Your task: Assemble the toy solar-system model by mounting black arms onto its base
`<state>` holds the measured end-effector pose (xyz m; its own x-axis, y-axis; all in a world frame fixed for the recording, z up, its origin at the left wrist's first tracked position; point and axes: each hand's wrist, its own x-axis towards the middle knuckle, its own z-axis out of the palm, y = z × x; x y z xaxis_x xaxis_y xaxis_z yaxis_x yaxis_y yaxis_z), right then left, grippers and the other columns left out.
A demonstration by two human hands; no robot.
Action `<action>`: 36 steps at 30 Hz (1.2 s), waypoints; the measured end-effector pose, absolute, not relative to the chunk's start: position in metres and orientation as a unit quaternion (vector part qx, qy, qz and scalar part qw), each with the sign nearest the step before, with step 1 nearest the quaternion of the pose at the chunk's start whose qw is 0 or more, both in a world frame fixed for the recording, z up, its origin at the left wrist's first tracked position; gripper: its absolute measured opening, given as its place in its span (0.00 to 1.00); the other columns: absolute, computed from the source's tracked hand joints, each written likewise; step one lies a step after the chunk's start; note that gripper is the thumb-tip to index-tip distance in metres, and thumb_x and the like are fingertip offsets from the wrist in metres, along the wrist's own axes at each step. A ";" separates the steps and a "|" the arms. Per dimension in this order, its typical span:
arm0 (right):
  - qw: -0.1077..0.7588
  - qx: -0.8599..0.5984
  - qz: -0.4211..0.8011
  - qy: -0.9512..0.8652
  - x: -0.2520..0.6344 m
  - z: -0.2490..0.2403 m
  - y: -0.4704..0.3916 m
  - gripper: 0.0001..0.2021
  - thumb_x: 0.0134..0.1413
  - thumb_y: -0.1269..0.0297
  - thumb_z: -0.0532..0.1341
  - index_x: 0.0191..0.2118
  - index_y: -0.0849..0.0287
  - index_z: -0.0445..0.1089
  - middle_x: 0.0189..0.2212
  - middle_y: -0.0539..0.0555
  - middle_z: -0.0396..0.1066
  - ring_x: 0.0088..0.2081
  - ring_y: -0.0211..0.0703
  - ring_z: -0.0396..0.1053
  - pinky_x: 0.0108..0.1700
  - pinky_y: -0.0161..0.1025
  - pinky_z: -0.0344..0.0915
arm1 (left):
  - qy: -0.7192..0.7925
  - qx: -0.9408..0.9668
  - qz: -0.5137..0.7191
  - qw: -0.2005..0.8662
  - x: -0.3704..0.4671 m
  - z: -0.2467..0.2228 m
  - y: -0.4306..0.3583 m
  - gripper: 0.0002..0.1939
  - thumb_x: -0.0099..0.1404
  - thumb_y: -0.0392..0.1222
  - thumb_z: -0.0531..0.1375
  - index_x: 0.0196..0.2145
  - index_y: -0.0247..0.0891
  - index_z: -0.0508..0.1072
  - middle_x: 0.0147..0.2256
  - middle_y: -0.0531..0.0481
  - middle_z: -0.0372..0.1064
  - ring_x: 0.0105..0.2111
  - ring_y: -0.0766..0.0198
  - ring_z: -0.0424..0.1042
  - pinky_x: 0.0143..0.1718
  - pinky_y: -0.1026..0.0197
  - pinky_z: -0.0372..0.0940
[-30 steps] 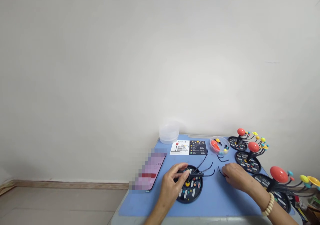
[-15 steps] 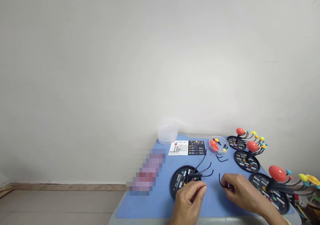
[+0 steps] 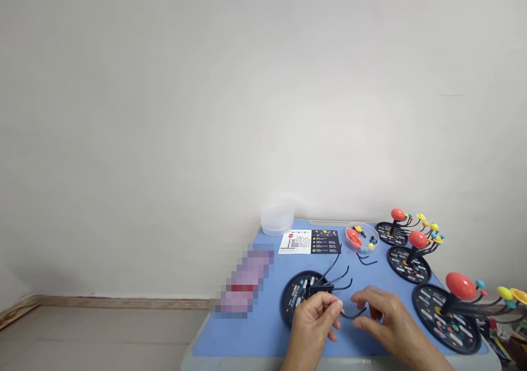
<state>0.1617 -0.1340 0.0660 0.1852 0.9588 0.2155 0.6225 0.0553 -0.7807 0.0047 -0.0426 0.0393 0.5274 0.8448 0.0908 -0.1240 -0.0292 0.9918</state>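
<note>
My left hand [image 3: 313, 322] is closed, pinching one end of a thin curved black rod [image 3: 349, 317] between thumb and fingertips. The rod points right, its bent tip near my right hand [image 3: 385, 319]. That hand is open, thumb and fingers apart around the tip; whether the thumb touches it I cannot tell. Just behind my left hand lies a round black printed base [image 3: 293, 294], partly covered by the hand. Several curved black arms [image 3: 337, 279] fan out to the right from its post. More loose black rods [image 3: 365, 260] rest on the blue tabletop farther back.
Three assembled solar system models with red balls [image 3: 460, 286] line the right side. A shallow clear dish [image 3: 376, 238] with coloured parts, a printed instruction sheet [image 3: 295, 242] and a clear tub [image 3: 277, 220] stand at the back. A blurred purple item [image 3: 247, 280] lies left.
The rod has passed from my right hand to my left, which now pinches its end. My right fingers have spread apart and let go. The view has shifted slightly.
</note>
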 end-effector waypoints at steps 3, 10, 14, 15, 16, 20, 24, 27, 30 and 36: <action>0.542 -0.609 0.342 -0.468 0.157 0.048 -0.129 0.18 0.40 0.56 0.70 0.40 0.57 0.75 0.26 0.50 0.73 0.26 0.40 0.67 0.30 0.36 0.63 | 0.301 0.572 0.423 0.634 0.007 0.029 -0.044 0.26 0.51 0.65 0.65 0.26 0.36 0.77 0.24 0.47 0.73 0.21 0.65 0.70 0.19 0.67 0.65; 0.673 -0.490 0.463 -0.303 0.129 0.028 -0.119 0.21 0.34 0.49 0.74 0.28 0.60 0.72 0.20 0.49 0.71 0.23 0.37 0.65 0.30 0.35 0.63 | 0.297 0.550 0.420 0.658 0.011 0.027 -0.047 0.27 0.49 0.66 0.66 0.26 0.35 0.78 0.20 0.50 0.70 0.20 0.65 0.70 0.22 0.65 0.67; 0.697 -0.483 0.453 -0.275 0.124 0.025 -0.116 0.21 0.33 0.50 0.75 0.30 0.60 0.74 0.23 0.50 0.72 0.25 0.37 0.65 0.31 0.35 0.63 | 0.300 0.552 0.415 0.658 0.006 0.037 -0.045 0.26 0.49 0.64 0.67 0.27 0.35 0.79 0.22 0.48 0.72 0.23 0.63 0.72 0.22 0.65 0.68; 0.698 -0.487 0.449 -0.273 0.124 0.025 -0.116 0.21 0.33 0.50 0.75 0.30 0.60 0.74 0.23 0.50 0.72 0.25 0.37 0.66 0.31 0.35 0.63 | 0.302 0.555 0.415 0.655 0.005 0.038 -0.045 0.26 0.49 0.64 0.67 0.28 0.35 0.79 0.22 0.48 0.72 0.24 0.63 0.72 0.22 0.65 0.68; 0.697 -0.493 0.444 -0.271 0.123 0.026 -0.116 0.21 0.32 0.50 0.75 0.29 0.60 0.74 0.23 0.50 0.72 0.25 0.37 0.66 0.31 0.35 0.63 | 0.304 0.558 0.416 0.651 0.004 0.039 -0.044 0.26 0.49 0.64 0.67 0.28 0.35 0.79 0.22 0.48 0.72 0.24 0.63 0.72 0.22 0.65 0.68; 0.687 -0.539 0.399 -0.280 0.123 0.031 -0.115 0.20 0.28 0.49 0.76 0.26 0.59 0.75 0.21 0.50 0.72 0.24 0.38 0.65 0.30 0.35 0.64 | 0.309 0.579 0.406 0.637 0.002 0.039 -0.042 0.26 0.51 0.64 0.66 0.27 0.35 0.79 0.21 0.50 0.71 0.19 0.67 0.68 0.20 0.66 0.66; 0.671 -0.587 0.327 -0.313 0.123 0.029 -0.113 0.22 0.30 0.45 0.73 0.25 0.59 0.76 0.22 0.52 0.74 0.25 0.41 0.67 0.28 0.36 0.66 | 0.311 0.581 0.398 0.638 0.002 0.039 -0.039 0.27 0.49 0.65 0.66 0.27 0.35 0.79 0.21 0.50 0.71 0.17 0.68 0.66 0.16 0.68 0.63; 0.656 -0.605 0.304 -0.332 0.124 0.026 -0.112 0.23 0.32 0.42 0.72 0.26 0.58 0.77 0.22 0.53 0.74 0.25 0.42 0.67 0.28 0.36 0.66 | 0.313 0.574 0.398 0.643 0.004 0.035 -0.036 0.29 0.47 0.67 0.66 0.27 0.34 0.79 0.22 0.48 0.71 0.18 0.68 0.66 0.15 0.69 0.62; 0.646 -0.612 0.308 -0.336 0.126 0.026 -0.112 0.23 0.33 0.41 0.71 0.26 0.59 0.77 0.21 0.52 0.73 0.24 0.41 0.66 0.27 0.36 0.66 | 0.309 0.573 0.401 0.644 0.007 0.029 -0.033 0.31 0.48 0.69 0.64 0.30 0.34 0.80 0.22 0.48 0.71 0.18 0.68 0.65 0.13 0.69 0.61; 0.642 -0.619 0.318 -0.321 0.129 0.035 -0.113 0.25 0.32 0.40 0.70 0.27 0.60 0.76 0.19 0.51 0.71 0.24 0.41 0.65 0.27 0.36 0.65 | 0.302 0.595 0.427 0.610 0.004 0.018 -0.031 0.30 0.56 0.67 0.60 0.34 0.34 0.80 0.24 0.47 0.72 0.19 0.68 0.66 0.13 0.70 0.61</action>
<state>0.1292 -0.1130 0.0345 0.5916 0.8060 0.0181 -0.0118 0.0311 -0.9994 0.0044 -0.0311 0.0177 0.4532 0.8803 0.1401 -0.1614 -0.0735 0.9842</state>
